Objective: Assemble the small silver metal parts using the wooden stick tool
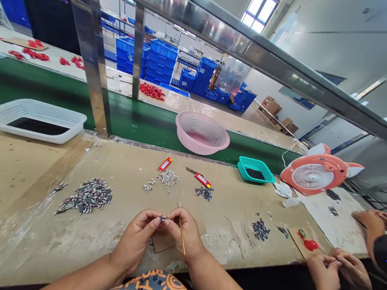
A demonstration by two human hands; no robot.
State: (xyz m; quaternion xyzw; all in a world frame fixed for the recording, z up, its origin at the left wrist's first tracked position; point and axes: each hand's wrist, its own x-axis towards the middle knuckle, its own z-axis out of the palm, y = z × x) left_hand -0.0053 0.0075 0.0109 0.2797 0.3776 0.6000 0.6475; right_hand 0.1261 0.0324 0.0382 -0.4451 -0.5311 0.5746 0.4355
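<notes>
My left hand (136, 237) and right hand (186, 233) meet just in front of me. The fingers (150, 217) of both are closed in a pinch on a tiny dark-and-silver part (162, 219), too small for me to make out its details. A thin wooden stick (182, 230) slants across my right hand, though I can't tell whether those fingers grip it too. A small piece of brown cardboard (162, 242) lies under my hands on the tan, plastic-filmed table (15, 234).

To my left on the table sits a large heap of small black-and-white parts (86, 196). Straight ahead lie a small heap of silvery parts (167, 180) and a cluster of dark parts (204, 193), with a red-handled utility knife (203, 180) and a small red box (165, 163) near them. Another dark heap (260, 229) lies further right.

Beyond these are a teal plastic tray (251, 169), a white rectangular plastic tray (30, 119) and an orange fox-shaped fan (318, 175). A pink plastic colander (201, 134) sits at the green conveyor belt (137, 123). A co-worker's hands (324, 273) work at the table on my right. Blue plastic crates (161, 60) are stacked in the distance.
</notes>
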